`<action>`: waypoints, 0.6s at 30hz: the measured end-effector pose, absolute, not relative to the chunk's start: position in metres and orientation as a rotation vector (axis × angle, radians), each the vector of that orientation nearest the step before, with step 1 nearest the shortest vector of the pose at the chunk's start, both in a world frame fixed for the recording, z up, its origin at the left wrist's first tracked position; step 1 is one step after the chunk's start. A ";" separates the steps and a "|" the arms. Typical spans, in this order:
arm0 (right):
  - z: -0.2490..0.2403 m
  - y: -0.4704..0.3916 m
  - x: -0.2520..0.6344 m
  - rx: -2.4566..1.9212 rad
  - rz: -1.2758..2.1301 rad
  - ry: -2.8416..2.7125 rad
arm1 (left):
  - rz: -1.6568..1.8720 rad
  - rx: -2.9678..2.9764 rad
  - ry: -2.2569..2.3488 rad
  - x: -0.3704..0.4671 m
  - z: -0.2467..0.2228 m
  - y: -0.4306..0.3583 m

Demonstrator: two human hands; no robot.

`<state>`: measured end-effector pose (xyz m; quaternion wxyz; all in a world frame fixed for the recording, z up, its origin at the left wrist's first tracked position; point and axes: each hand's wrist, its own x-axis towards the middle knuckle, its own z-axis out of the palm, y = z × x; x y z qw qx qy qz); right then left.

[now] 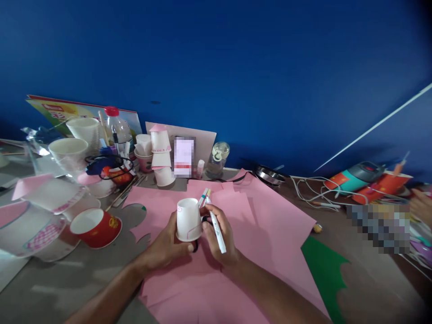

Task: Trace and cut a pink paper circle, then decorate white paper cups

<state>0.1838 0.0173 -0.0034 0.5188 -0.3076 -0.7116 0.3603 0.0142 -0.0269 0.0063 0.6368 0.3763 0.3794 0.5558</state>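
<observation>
A white paper cup (188, 220), turned upside down with thin pink lines drawn on it, is gripped by my left hand (165, 246) from its left side. My right hand (221, 229) is closed around a white marker (218, 231), whose yellowish tip points up and away, close to the cup's right side. A second marker with a teal band (203, 197) shows just behind the cup; whether a finger touches it I cannot tell. Small black pieces show by the fingers of both hands, too hidden to name. Below the hands lie pink paper sheets (270, 252).
On the left are a red paper bowl (97, 227), several decorated white cups (40, 225) and a red-capped bottle (116, 126). Stacked cups (164, 155), a phone (184, 155) and a glass jar (218, 159) stand along the wall. White cables (308, 191) and another person's hand (421, 204) are right.
</observation>
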 end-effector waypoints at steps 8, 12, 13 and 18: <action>-0.007 0.019 0.183 -0.675 0.870 -1.714 | 1.126 1.058 1.140 0.022 0.022 -0.027; -0.006 0.019 0.183 -0.688 0.874 -1.732 | 1.105 1.125 1.081 0.015 0.012 -0.027; -0.006 0.019 0.183 -0.697 0.879 -1.737 | 1.102 1.139 1.053 0.014 0.011 -0.027; -0.006 0.017 0.182 -0.735 0.884 -1.755 | 1.088 1.119 0.991 0.013 0.009 -0.026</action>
